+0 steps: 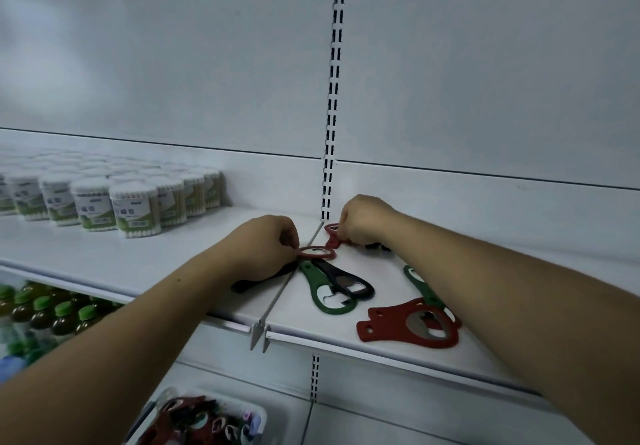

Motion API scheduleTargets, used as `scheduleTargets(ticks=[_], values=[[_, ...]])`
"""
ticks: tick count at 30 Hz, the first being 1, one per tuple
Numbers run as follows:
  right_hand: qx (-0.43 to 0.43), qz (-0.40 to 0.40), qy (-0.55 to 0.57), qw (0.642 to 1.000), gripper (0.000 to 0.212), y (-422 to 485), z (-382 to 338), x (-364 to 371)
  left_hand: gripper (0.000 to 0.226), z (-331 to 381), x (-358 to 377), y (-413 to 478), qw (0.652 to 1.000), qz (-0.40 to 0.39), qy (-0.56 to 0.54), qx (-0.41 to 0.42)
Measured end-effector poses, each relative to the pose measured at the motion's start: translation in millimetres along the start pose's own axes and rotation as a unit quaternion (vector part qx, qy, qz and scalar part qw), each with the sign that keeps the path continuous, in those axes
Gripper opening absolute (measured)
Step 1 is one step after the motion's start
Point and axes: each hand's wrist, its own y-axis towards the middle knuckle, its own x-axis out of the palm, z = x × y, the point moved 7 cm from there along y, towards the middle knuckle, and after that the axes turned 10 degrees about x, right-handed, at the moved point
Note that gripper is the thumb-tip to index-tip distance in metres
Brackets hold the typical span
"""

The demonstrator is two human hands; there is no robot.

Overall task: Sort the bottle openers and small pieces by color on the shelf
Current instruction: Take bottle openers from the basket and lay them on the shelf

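Observation:
My left hand [263,245] pinches a red bottle opener [317,253] by its ring, held just above the white shelf [138,257]. My right hand [363,218] grips another red opener [332,235] near the shelf's back wall. In front of them a green opener [327,294] and a black opener [349,280] lie crossed. A pair of red openers [398,327] lies stacked at the front right. A second green opener [420,283] is partly hidden under my right forearm. Under my left hand a black opener [252,283] sticks out. Small dark pieces [375,246] sit behind my right wrist.
Jars of cotton swabs [114,202] fill the left of the shelf. A thin divider [287,285] runs front to back between my hands. Below, a clear bin [204,420] holds more mixed openers, and green-capped bottles [52,313] stand on the lower left shelf.

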Motion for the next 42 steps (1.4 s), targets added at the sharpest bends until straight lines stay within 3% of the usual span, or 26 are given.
scheduleTargets(ticks=[4,7,13,18,26,35,39,42], values=[[-0.036,-0.028,-0.043,0.998,0.026,-1,-7,4,0.008,-3,-1,0,1.0,0.011,-0.014,-0.002],[-0.059,-0.038,-0.049,0.996,0.034,-6,-5,1,0.006,-2,-2,0,0.999,0.021,-0.029,0.006],[-0.081,-0.006,-0.068,0.994,0.032,3,-2,9,0.011,-3,-4,0,0.998,0.035,-0.06,-0.002],[-0.092,0.012,-0.019,0.995,0.036,2,9,-3,0.009,-4,-5,7,0.992,0.057,-0.107,-0.027],[0.014,0.051,0.023,0.998,0.039,-11,112,-22,0.006,13,11,51,0.997,0.066,0.0,-0.029],[0.035,-0.017,-0.015,0.999,0.041,-35,146,-11,0.021,20,24,63,0.999,0.021,0.014,-0.03],[0.007,0.002,-0.008,1.0,0.034,-50,133,-17,0.022,23,17,55,0.999,0.038,0.007,-0.015],[-0.097,-0.021,0.073,0.992,0.023,-82,107,-25,0.018,39,6,41,0.998,0.049,0.003,0.03]])
